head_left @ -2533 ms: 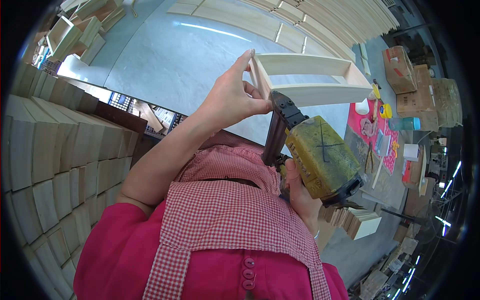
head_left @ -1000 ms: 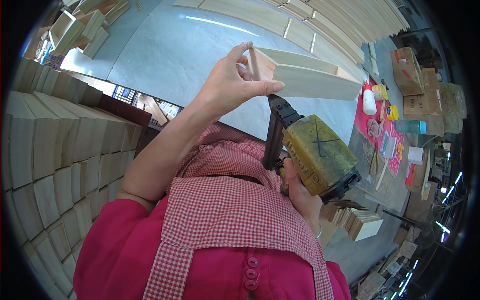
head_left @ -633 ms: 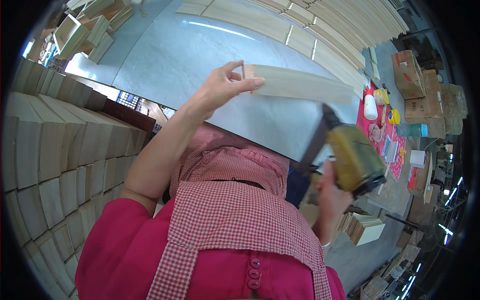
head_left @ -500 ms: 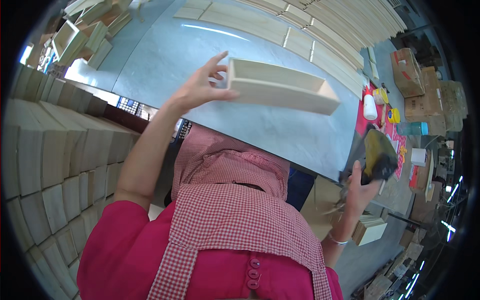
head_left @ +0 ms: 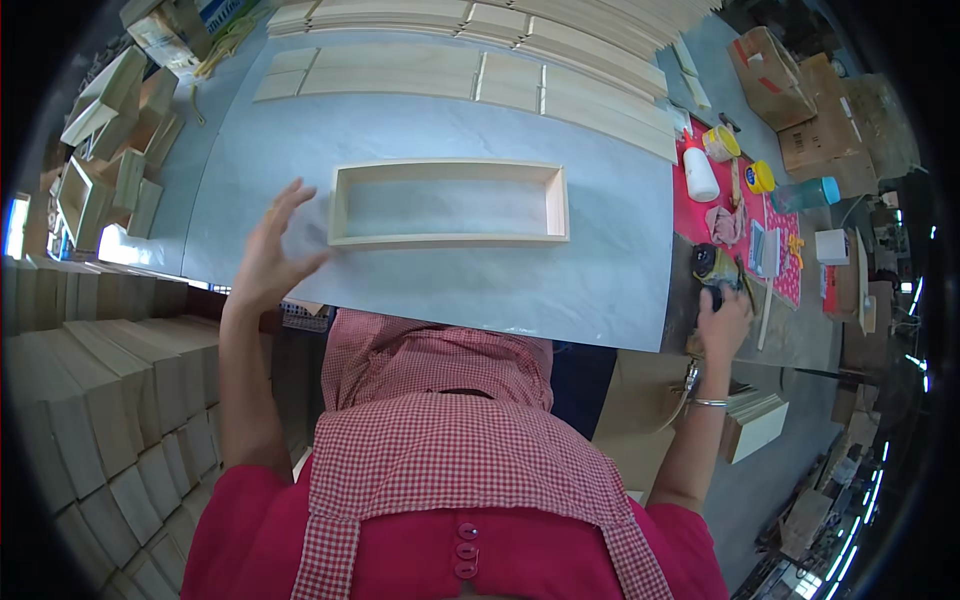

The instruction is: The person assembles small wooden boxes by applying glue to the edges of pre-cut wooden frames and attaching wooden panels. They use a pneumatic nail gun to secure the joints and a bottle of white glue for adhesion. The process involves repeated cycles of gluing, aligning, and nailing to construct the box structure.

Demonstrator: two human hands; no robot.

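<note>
Pale wood makes up the narrow rectangular frame (head_left: 450,240) I have before me, standing on the grey-blue surface (head_left: 450,295), ahead of the apron (head_left: 455,450) and near the middle of my view. Its long axis runs left to right, across the body, so one short end faces my left grip (head_left: 266,258) and the other points off toward the right side. That is the relation I weigh most: the left grip is much the nearer, just beyond the frame's left end, with the frame directly to its right. Its thumb and fingers are spread well apart with nothing between them, the thumb reaching close to the near left corner.

My right grip (head_left: 727,322) is well apart from the frame, which lies to its left and farther from the body. It is down at the right edge of the work area, on a yellow-and-black nail gun (head_left: 715,265). The tool is foreshortened and partly covered there, so I can't tell whether those fingers are clamped on it or merely resting against it.

Further out on the right, a pink cloth (head_left: 688,212) carries a white bottle (head_left: 700,175) with a red tip. Beyond the frame's far long side, thin flat boards (head_left: 400,72) lie in a row, and to the left of the body rises a stack of wooden blocks (head_left: 110,390).
</note>
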